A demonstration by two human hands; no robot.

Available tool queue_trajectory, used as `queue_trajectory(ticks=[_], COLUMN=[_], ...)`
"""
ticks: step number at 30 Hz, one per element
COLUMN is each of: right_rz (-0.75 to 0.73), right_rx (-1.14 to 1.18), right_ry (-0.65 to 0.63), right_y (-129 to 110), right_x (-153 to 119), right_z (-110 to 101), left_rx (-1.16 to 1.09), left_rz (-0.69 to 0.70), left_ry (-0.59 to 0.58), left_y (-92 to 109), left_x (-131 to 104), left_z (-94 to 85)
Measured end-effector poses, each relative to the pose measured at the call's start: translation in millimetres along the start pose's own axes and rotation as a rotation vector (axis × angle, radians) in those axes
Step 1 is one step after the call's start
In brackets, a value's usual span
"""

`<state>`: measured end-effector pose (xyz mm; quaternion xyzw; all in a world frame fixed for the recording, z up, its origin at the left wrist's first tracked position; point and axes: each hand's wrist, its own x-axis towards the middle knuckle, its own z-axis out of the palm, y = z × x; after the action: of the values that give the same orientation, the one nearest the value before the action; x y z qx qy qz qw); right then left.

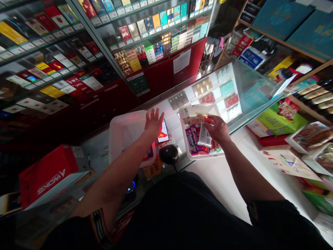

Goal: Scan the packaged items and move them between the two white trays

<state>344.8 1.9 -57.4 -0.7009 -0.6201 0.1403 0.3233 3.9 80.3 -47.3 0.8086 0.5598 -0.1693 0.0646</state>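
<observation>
My left hand [154,124] is open, fingers spread, above the right rim of a translucent white plastic bin [117,128]. A purple-red package [148,153] shows low in that bin, partly behind my forearm. Just right of the hand lies a phone [163,133] with a lit screen and red light across it. My right hand [219,129] is closed on a silvery packet with a barcode [205,136], over a second white bin [188,150]. That bin holds several packaged snacks, among them purple-wrapped bars [192,139]. A black barcode scanner [168,154] stands between the bins.
Both bins stand on a glass display counter [244,114]. Shelves of cigarette packs [153,21] line the wall behind. A red box [49,175] sits at the left end. Boxes and packaged foods [281,118] crowd the right side beside the floor [215,180].
</observation>
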Motion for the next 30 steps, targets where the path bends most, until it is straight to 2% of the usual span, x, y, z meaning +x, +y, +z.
queue_trajectory(ticks=[6, 10, 17, 23, 30], right_rz=[-0.033, -0.046, -0.095, -0.161, -0.27], right_rx=[-0.002, -0.005, 0.019, 0.07, 0.116], right_ry=[0.011, 0.005, -0.021, -0.054, -0.129], right_y=[-5.5, -18.1, -46.2, -78.5, -118.8], right_x=[3.6, 6.2, 9.2, 10.3, 6.3], right_z=[-2.4, -3.2, 2.1, 16.5, 34.8], left_rx=[-0.085, -0.135, -0.148, -0.172, -0.221], left_rz=[-0.125, -0.234, -0.355, -0.444, -0.459], left_ry=[0.127, 0.18, 0.195, 0.174, 0.135], left_y=[-23.5, -42.9, -68.5, -77.6, -88.0], left_x=[-30.0, -55.5, -98.4, -129.2, -161.5], left_z=[-24.6, -27.0, -5.2, 14.2, 32.4])
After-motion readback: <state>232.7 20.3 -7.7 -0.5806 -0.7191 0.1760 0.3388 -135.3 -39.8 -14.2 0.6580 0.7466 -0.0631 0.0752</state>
